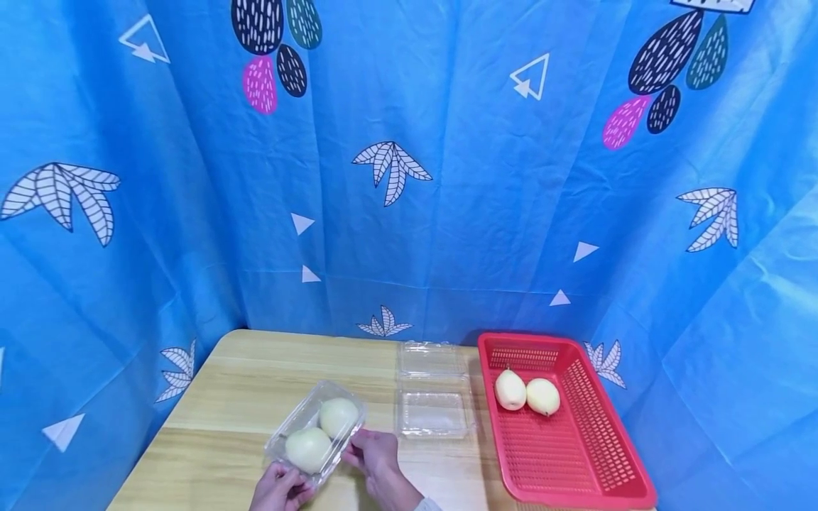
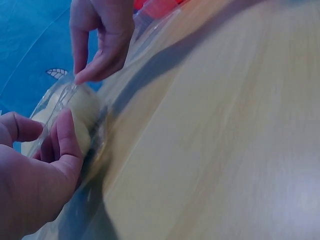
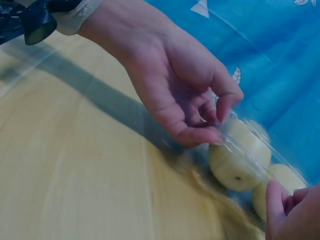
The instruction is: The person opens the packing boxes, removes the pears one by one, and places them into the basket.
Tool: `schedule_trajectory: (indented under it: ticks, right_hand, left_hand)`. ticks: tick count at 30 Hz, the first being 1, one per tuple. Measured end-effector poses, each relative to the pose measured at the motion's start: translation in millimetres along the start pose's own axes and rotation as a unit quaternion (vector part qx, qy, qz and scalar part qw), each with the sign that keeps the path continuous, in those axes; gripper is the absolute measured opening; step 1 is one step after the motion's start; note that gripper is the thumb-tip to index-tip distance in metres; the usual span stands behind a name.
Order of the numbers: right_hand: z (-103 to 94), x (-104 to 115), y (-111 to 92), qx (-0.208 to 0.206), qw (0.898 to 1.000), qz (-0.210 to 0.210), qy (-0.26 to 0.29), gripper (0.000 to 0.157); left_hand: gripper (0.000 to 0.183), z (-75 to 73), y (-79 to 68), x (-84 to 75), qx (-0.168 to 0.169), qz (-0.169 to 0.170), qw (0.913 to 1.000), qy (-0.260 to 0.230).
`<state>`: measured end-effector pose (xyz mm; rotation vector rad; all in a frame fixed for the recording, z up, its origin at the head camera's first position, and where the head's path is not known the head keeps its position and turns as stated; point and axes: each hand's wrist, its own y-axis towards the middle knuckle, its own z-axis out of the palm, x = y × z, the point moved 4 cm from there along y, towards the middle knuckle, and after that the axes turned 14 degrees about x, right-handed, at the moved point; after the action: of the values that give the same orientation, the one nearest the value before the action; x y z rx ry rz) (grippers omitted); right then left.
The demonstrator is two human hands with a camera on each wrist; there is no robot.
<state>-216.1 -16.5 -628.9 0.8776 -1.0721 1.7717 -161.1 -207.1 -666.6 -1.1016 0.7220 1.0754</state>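
A clear plastic clamshell box (image 1: 290, 424) with two pale yellow pears (image 1: 309, 449) inside sits at the front left of the table, turned at an angle. My left hand (image 1: 281, 488) pinches its near left corner between thumb and fingers. At the right end of the same edge, my right hand (image 1: 378, 458) pinches the rim. In the left wrist view, both the left hand (image 2: 42, 170) and the right hand (image 2: 102, 42) hold the clear edge in front of the pears. The right wrist view shows the right hand's fingertips (image 3: 212, 132) on that edge.
An opened clear clamshell box (image 1: 434, 414) lies flat on the wooden table (image 1: 236, 383), right of the middle. Beside it, a red plastic basket (image 1: 543, 461) holds two more pears (image 1: 543, 397). A blue patterned curtain (image 1: 409, 248) hangs around the table's back and sides.
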Motion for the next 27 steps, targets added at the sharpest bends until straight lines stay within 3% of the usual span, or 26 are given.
schedule_trajectory:
  ticks: [19,27]
  right_hand:
    - [5.9,-2,-6,0.026,0.999,0.014,-0.021,0.016]
    - [9.0,0,-10,0.064,0.996,0.031,-0.049,0.018]
  left_hand:
    - [0.02,18.8,4.8,-0.1,0.005,0.014,0.9992,-0.037]
    - [0.02,25.1,4.1,0.6,0.006,0.019,0.9991,-0.038]
